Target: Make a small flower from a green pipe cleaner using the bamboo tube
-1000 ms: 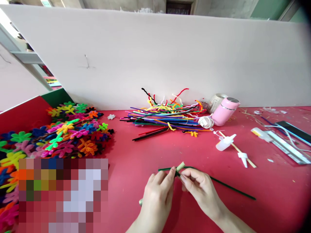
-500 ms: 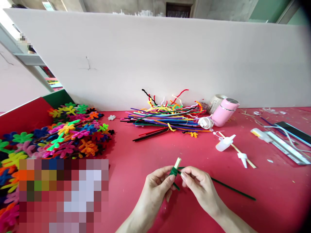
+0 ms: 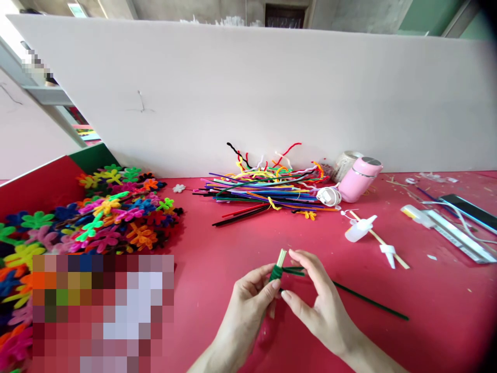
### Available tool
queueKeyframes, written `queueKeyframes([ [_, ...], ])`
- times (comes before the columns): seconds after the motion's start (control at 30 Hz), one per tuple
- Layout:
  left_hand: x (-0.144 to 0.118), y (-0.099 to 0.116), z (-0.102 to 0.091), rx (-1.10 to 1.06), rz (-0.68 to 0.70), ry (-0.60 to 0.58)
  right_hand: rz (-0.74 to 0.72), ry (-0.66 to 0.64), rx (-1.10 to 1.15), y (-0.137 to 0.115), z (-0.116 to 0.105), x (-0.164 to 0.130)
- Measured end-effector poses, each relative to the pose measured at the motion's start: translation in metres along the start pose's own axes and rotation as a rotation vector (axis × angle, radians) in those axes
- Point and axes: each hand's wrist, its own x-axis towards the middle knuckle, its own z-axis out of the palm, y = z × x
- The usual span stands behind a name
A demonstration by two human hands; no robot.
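My left hand (image 3: 252, 298) is closed in a pinch round a small bundle of pale sticks (image 3: 282, 256), held upright at a slight tilt. A dark green pipe cleaner (image 3: 275, 273) is wound in several turns round the bundle, just above my left thumb. From the winding, a doubled green strand runs right to the fingers of my right hand (image 3: 324, 305). The thumb and forefinger of that hand are spread apart, with no grip visible between them. Beyond my right hand a straight green pipe cleaner (image 3: 373, 301) lies on the table; its near end is hidden.
Colourful pipe-cleaner flowers (image 3: 112, 217) are heaped at the left. Pipe cleaners (image 3: 264, 191) lie piled against the white board (image 3: 248, 98). To the right are a pink flask (image 3: 359, 178), a glue bottle (image 3: 359, 229), a stick (image 3: 378, 241) and a phone (image 3: 471, 212).
My right thumb and fingers have parted from their pinch, the forefinger rising. The green strand by the winding now shows as a narrow loop. My left hand keeps its hold, the bundle slightly turned.
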Motion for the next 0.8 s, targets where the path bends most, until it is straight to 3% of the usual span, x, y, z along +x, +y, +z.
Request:
queueKeyframes([
  [0.13,0.000,-0.002,0.001,-0.005,-0.023,0.026,-0.024,-0.009,-0.108,0.004,0.001,-0.002],
  [0.23,-0.002,0.001,0.000,0.138,0.003,0.005,-0.089,-0.001,-0.239,0.004,-0.004,0.003],
  [0.37,-0.005,0.005,-0.004,0.582,0.269,-0.029,-0.264,-0.061,-0.428,0.004,-0.011,0.010],
  [0.47,-0.008,0.002,-0.010,0.864,0.379,-0.050,-0.344,-0.081,-0.491,0.003,-0.014,0.012],
  [0.57,-0.009,-0.003,-0.016,1.056,0.464,-0.094,-0.367,-0.043,-0.519,0.002,-0.015,0.013],
  [0.8,-0.002,-0.004,-0.020,1.471,0.794,-0.057,-0.384,-0.027,-0.491,0.000,-0.016,0.014],
])
